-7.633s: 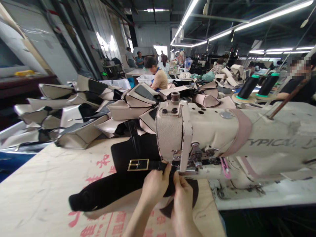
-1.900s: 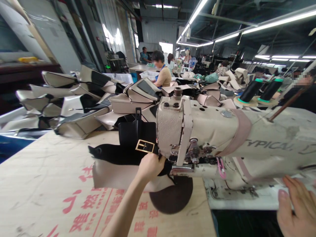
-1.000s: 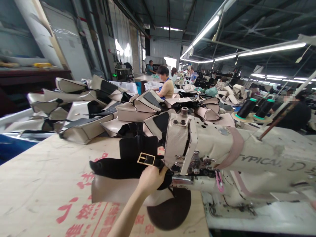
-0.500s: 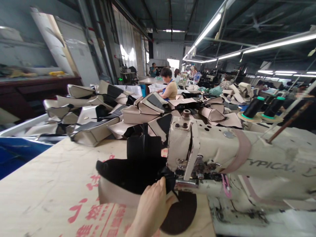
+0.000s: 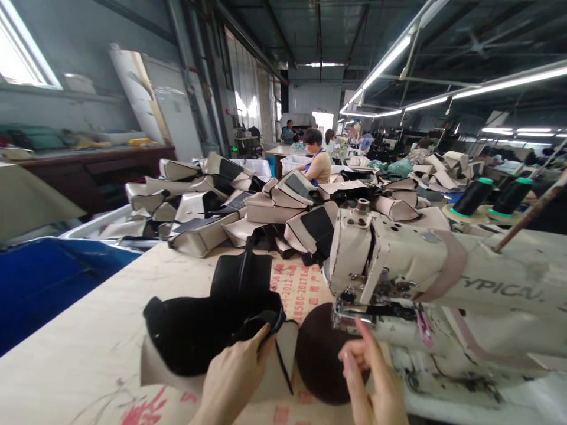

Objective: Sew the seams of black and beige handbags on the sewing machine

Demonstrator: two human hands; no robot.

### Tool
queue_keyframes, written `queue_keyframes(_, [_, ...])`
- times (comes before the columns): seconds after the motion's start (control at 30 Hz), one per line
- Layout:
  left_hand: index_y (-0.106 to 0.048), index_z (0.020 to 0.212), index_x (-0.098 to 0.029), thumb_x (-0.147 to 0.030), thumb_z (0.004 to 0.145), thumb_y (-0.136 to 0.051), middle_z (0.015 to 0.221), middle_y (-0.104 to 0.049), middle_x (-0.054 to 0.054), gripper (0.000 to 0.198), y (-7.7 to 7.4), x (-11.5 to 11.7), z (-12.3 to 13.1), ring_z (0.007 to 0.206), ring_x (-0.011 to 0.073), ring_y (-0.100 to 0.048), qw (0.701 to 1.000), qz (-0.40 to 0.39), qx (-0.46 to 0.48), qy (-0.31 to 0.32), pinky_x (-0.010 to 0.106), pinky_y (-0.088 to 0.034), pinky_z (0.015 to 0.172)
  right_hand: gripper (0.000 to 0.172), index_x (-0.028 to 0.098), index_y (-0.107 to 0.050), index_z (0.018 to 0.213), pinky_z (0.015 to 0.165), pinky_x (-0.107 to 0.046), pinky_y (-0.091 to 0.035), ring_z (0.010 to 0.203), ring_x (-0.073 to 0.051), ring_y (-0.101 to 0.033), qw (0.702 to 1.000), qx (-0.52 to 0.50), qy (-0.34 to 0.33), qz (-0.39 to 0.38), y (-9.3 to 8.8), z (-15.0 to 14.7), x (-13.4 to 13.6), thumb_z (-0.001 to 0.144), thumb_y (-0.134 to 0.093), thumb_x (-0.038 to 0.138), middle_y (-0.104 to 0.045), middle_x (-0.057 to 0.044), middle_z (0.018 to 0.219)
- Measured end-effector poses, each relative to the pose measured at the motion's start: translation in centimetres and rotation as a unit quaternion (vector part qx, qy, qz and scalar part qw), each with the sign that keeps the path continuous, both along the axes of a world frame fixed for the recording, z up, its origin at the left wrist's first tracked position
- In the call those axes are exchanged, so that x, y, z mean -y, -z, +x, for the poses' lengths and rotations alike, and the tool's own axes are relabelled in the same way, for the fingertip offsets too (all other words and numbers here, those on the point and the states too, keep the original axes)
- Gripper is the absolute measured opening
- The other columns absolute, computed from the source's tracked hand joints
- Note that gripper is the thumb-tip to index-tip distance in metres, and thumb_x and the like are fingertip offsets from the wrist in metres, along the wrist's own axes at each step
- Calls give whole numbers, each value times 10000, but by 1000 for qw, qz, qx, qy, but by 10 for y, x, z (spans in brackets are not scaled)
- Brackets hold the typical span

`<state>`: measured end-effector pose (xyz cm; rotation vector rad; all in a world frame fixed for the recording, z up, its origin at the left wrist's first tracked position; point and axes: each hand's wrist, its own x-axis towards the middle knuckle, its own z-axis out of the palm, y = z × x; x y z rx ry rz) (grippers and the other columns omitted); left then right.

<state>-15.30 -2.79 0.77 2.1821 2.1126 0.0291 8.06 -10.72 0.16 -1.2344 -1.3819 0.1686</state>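
My left hand (image 5: 239,366) grips the near right edge of a beige and black bag piece (image 5: 190,330), thumb and fingers closed on its black rim. The piece lies open on the wooden table board (image 5: 84,330), its black inside facing up and a black flap standing at the back. To the right, my right hand (image 5: 367,372) is raised with index finger and thumb apart and holds nothing. It is in front of a dark round pad (image 5: 316,354), just below the needle area of a cream sewing machine (image 5: 398,254). Some of its fingers are curled.
Many beige and black bag pieces (image 5: 248,206) are heaped behind the board. Two black thread spools (image 5: 473,198) stand behind the machine at right. A blue cover (image 5: 57,289) hangs at left. A co-worker (image 5: 316,156) sits beyond the heap.
The bag piece has moved left, away from the machine's needle area, with my left hand on it. My right hand has come into view, and the round pad shows more fully.
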Motion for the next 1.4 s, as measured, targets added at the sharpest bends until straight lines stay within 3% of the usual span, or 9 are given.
queue_keyframes(0.23, [-517,1241,-298,-363,920,-286,806,-725,61,401,23,30,21,732,262,-678,999,28,-9,-19,310,-452,575,249,137,-422,1120,547,-202,-452,550,-94,-545,990,-141,-4,-14,-35,-44,-50,935,-371,296,-582,-29,742])
queue_keyframes(0.47, [-512,1253,-243,-301,916,-306,789,-722,68,399,28,21,37,671,246,-675,997,77,-3,26,299,-431,527,158,162,-588,945,578,-208,-436,606,-123,-608,959,276,-10,66,-22,8,-52,911,-455,239,-652,-38,744])
queue_keyframes(0.67, [-579,1153,-291,-302,893,-334,810,-723,49,357,28,14,-32,649,236,-668,988,126,-60,-70,292,-421,523,303,161,-499,1175,661,-199,-495,745,-122,-623,974,193,-34,114,-10,5,-20,879,-437,163,-642,-74,903])
queue_keyframes(0.77, [-612,1071,-199,-126,830,-389,760,-708,30,336,29,23,-70,600,165,-636,960,257,-106,39,274,-426,591,389,151,-422,1279,707,-229,-523,919,-165,-611,956,272,-109,33,-2,-39,-25,899,-361,202,-535,-135,1180])
queue_keyframes(0.83, [-591,1069,-180,-101,816,-415,725,-690,4,318,18,26,-75,555,127,-604,920,348,-122,134,258,-418,611,448,119,-335,1344,674,-250,-535,938,-191,-606,939,317,-129,-20,-3,-59,-39,911,-339,237,-463,-172,1261])
queue_keyframes(0.97, [-515,1124,-160,-111,824,-418,698,-650,-11,319,-40,15,-37,544,112,-572,865,419,-124,246,262,-395,596,256,158,-563,1060,665,-234,-514,788,-155,-629,965,249,-84,19,-12,-44,-68,932,-364,255,-625,-89,951])
queue_keyframes(1.13, [-501,1098,-199,-70,813,-411,622,-595,-31,326,-95,-28,33,508,141,-553,883,348,-151,275,283,-320,516,149,122,-587,925,606,-183,-469,643,-115,-631,977,122,107,140,-16,-15,-78,898,-490,233,-665,-62,783])
queue_keyframes(1.27, [-533,940,-206,-95,819,-452,614,-605,-23,182,-85,-43,51,497,163,-566,906,239,-157,313,283,-253,471,195,140,-597,811,504,-188,-409,529,-112,-607,975,126,157,93,-16,-27,-74,910,-458,236,-646,-38,652])
queue_keyframes(1.4, [-502,955,-216,-264,916,-382,637,-610,-35,135,-60,-13,33,499,145,-551,902,205,-109,365,290,-247,478,318,177,-608,803,412,-214,-331,425,-118,-568,963,246,103,28,-4,-21,-64,943,-331,249,-602,-1,535])
